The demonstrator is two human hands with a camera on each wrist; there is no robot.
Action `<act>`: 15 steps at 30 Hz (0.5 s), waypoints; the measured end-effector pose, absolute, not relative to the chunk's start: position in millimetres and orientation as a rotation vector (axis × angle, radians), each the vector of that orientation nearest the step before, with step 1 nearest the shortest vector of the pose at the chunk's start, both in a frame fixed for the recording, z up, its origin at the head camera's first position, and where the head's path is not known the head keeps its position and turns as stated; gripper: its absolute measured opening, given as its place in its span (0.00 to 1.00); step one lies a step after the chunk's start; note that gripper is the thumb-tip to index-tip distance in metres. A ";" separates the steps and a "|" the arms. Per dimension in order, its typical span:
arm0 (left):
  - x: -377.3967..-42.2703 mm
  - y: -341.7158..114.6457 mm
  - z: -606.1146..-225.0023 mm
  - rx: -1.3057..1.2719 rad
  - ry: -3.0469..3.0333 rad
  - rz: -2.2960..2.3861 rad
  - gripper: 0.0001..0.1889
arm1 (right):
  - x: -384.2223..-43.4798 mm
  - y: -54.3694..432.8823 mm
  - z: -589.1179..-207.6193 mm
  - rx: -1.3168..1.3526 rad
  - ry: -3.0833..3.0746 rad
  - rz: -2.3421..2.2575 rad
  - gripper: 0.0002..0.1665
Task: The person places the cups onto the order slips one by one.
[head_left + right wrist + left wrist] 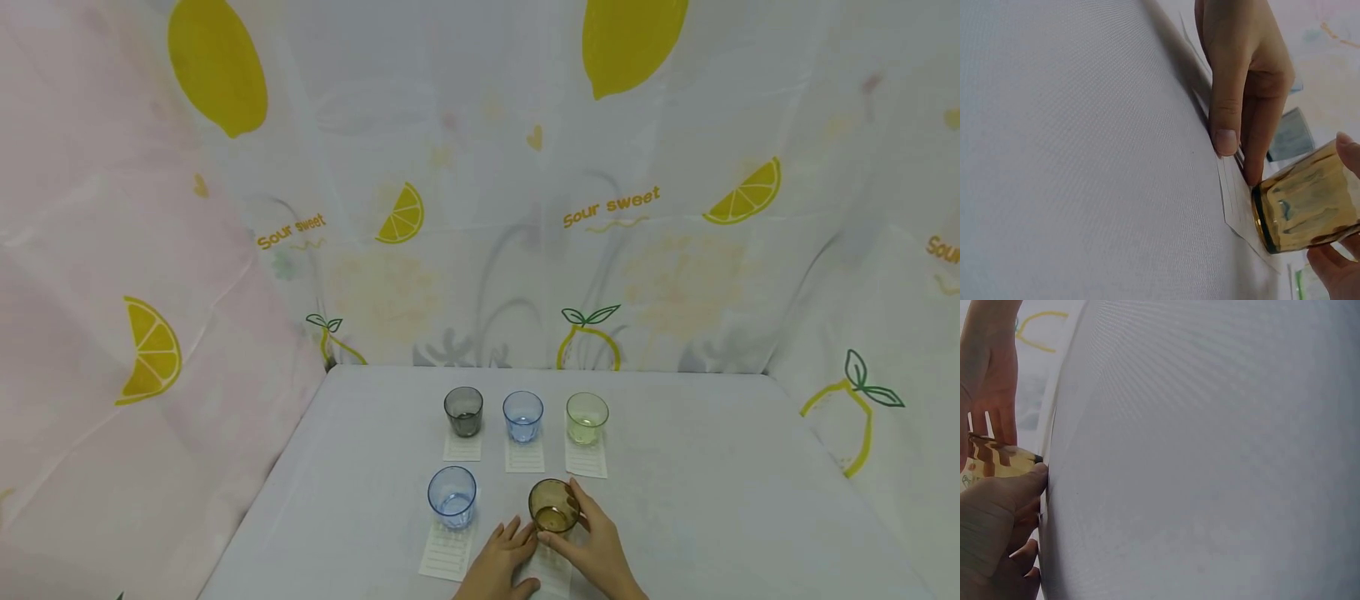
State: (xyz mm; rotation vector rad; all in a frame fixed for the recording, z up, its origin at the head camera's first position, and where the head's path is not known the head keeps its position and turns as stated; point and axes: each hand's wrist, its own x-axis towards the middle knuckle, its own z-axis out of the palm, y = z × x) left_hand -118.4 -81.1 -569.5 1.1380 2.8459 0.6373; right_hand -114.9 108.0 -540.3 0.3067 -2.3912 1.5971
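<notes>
My right hand (600, 550) grips an amber glass (553, 507) by its side, thumb in front and fingers behind. The glass stands roughly upright at the far end of a printed paper slip (553, 575); whether its base touches the slip I cannot tell. My left hand (497, 562) rests on that slip, its fingers fairly straight and reaching close to the base of the glass. In the right wrist view its thumb presses the slip's near edge. A blue glass (452, 498) stands left of my hands, behind its own slip (446, 552).
Farther back stand a grey glass (464, 412), a second blue glass (522, 417) and a pale green glass (587, 419), each with a paper slip in front. The white table (720, 483) is enclosed by lemon-print cloth (480, 283) at the back and sides.
</notes>
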 end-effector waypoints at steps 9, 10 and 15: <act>-118.0 -80.3 -568.9 1.125 2.854 0.642 0.29 | -114.5 112.1 -539.7 0.315 -2.412 1.599 0.53; -117.8 -80.3 -568.5 1.120 2.850 0.648 0.29 | -114.5 113.2 -540.3 0.311 -2.418 1.605 0.54; -116.9 -80.4 -565.3 1.083 2.813 0.692 0.31 | -113.4 123.9 -537.5 0.264 -2.485 1.607 0.57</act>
